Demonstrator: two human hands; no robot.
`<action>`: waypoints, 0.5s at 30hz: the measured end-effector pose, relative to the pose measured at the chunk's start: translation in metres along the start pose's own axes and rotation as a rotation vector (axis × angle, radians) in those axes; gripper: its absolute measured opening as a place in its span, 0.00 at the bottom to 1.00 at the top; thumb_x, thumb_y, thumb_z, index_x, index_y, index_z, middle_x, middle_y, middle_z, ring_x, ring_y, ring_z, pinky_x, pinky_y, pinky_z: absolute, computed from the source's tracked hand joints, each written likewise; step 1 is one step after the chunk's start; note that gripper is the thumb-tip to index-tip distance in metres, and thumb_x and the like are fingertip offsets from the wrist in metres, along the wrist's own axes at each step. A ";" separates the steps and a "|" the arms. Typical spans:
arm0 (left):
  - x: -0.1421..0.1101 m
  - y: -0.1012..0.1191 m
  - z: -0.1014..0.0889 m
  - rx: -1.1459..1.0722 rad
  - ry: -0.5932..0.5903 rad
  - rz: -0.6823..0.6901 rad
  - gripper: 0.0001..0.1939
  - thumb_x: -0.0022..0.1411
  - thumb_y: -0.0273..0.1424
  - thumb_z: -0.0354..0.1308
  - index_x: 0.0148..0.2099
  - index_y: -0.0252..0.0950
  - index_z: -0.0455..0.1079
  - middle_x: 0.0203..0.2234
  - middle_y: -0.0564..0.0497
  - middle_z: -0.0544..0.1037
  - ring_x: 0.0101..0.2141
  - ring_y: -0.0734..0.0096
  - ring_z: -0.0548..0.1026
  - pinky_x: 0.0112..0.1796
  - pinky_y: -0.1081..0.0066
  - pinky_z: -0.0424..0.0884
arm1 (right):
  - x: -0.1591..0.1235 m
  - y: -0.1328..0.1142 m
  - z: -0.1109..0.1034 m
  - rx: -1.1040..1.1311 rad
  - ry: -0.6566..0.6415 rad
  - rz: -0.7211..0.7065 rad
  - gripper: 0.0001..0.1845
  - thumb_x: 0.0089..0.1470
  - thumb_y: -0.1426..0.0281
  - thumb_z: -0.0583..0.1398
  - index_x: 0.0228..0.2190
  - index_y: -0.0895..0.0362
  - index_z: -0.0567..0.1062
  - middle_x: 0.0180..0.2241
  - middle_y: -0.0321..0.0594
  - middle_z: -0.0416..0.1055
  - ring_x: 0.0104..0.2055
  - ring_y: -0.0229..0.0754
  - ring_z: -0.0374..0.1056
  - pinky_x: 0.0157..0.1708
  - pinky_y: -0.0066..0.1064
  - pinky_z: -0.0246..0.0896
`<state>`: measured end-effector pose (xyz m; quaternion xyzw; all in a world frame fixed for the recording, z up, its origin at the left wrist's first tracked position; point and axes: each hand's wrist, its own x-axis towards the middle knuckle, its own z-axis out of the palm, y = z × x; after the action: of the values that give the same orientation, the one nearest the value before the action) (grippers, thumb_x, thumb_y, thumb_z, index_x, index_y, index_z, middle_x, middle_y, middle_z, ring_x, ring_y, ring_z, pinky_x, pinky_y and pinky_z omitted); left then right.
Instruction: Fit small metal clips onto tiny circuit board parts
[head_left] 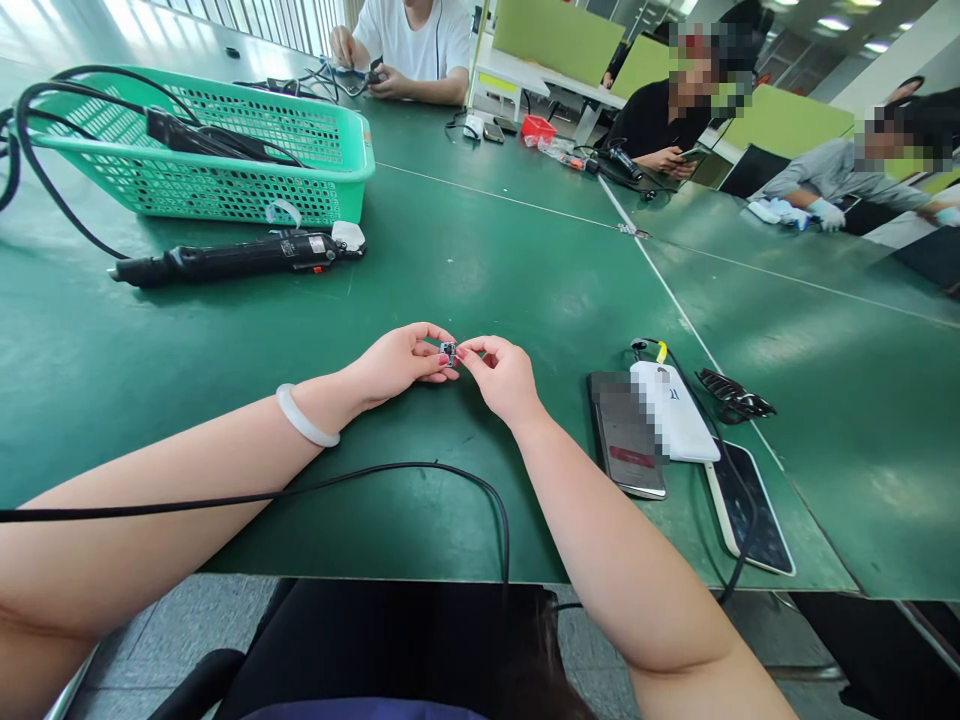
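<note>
Near the middle of the green table [390, 290], my left hand [397, 365] pinches a small metallic and black part [448, 352] between thumb and fingers. The part is too small to name. My right hand [499, 375] meets it from the other side, thumb and forefinger pressed together at its edge. Whatever sits between those right fingertips is too small to make out. A white bangle [306, 416] circles my left wrist. Beyond my left hand lies a black electric screwdriver [232, 256] with its cable.
A green basket [225, 185] at the back left holds black cables and a dark tool. Two phones, a white power bank [671, 410] and a black hair clip [735, 395] lie on the right. A black cable [375, 468] crosses my left forearm. Other people sit around the table.
</note>
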<state>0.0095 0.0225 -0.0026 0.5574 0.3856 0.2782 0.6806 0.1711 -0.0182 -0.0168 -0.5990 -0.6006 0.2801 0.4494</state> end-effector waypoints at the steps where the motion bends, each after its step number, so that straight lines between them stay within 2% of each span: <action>1: 0.000 0.000 0.000 0.003 -0.005 0.002 0.09 0.58 0.23 0.58 0.42 0.33 0.65 0.28 0.50 0.78 0.33 0.74 0.78 0.39 0.72 0.73 | 0.000 -0.001 0.000 0.005 0.004 0.002 0.11 0.50 0.61 0.60 0.27 0.55 0.76 0.27 0.35 0.72 0.22 0.32 0.57 0.27 0.28 0.56; 5: 0.001 -0.001 -0.001 -0.006 -0.022 0.023 0.09 0.57 0.22 0.58 0.41 0.32 0.65 0.27 0.51 0.77 0.32 0.75 0.78 0.38 0.72 0.73 | -0.001 -0.005 -0.001 0.017 0.004 0.013 0.13 0.47 0.58 0.62 0.25 0.55 0.74 0.25 0.33 0.71 0.21 0.31 0.54 0.25 0.28 0.54; 15: 0.002 -0.003 -0.001 -0.067 -0.015 0.057 0.10 0.55 0.20 0.59 0.39 0.32 0.64 0.25 0.53 0.76 0.30 0.76 0.77 0.38 0.71 0.72 | -0.001 -0.003 0.000 0.023 -0.043 0.004 0.11 0.48 0.62 0.60 0.30 0.56 0.77 0.26 0.35 0.72 0.23 0.33 0.58 0.27 0.28 0.56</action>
<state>0.0095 0.0240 -0.0065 0.5471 0.3550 0.3062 0.6935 0.1700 -0.0193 -0.0142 -0.5887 -0.6059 0.3008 0.4426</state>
